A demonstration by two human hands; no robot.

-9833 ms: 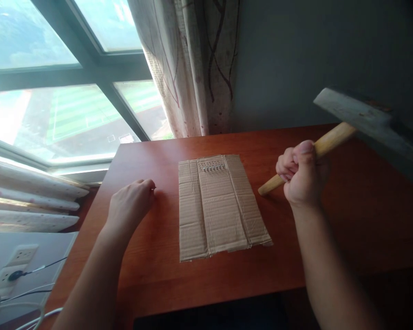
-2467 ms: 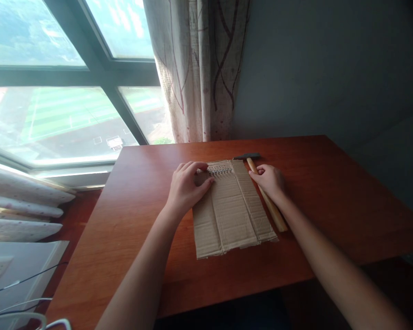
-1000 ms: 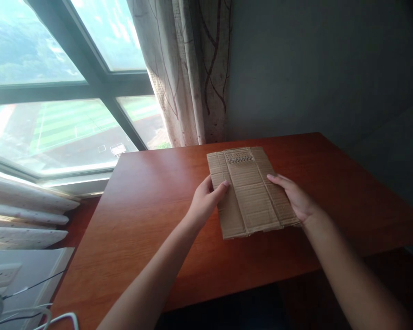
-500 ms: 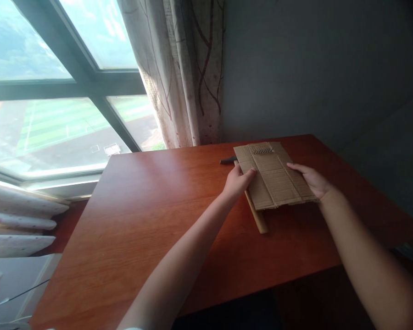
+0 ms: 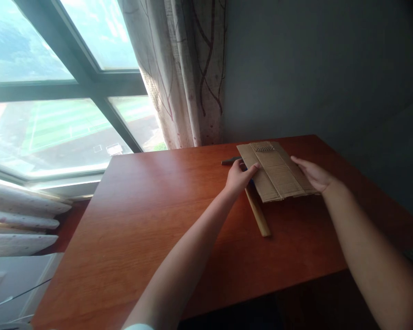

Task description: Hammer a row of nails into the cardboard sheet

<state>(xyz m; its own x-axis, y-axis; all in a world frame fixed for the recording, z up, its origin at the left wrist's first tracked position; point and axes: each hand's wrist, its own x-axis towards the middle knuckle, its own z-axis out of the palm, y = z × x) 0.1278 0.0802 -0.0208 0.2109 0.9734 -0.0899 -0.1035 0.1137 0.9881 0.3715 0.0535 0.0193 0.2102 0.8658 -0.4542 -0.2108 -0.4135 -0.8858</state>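
A flat piece of brown cardboard [image 5: 279,173] is held between my two hands over the right half of the table. My left hand [image 5: 240,176] is closed on its left edge, thumb on top. At the right edge my right hand [image 5: 315,175] grips it, thumb on top and fingers mostly hidden. Near the far edge of the cardboard lies a cluster of small metal pieces, like nails or screws [image 5: 265,149]. Partly covered below is a hammer [image 5: 259,215], its wooden handle pointing toward me. A small blue thing [image 5: 251,182] shows beneath the cardboard, too hidden to name.
The reddish-brown wooden table [image 5: 141,229] reaches from the window side to the dark wall [image 5: 313,68]. A patterned curtain [image 5: 179,78] hangs behind it beside the window [image 5: 69,123]. White items and a thin dark cable [image 5: 27,291] are at lower left.
The cardboard has shifted slightly right in my hands and its near edge sits higher in view. More of the hammer's handle shows, and a bit of blue now appears beneath.
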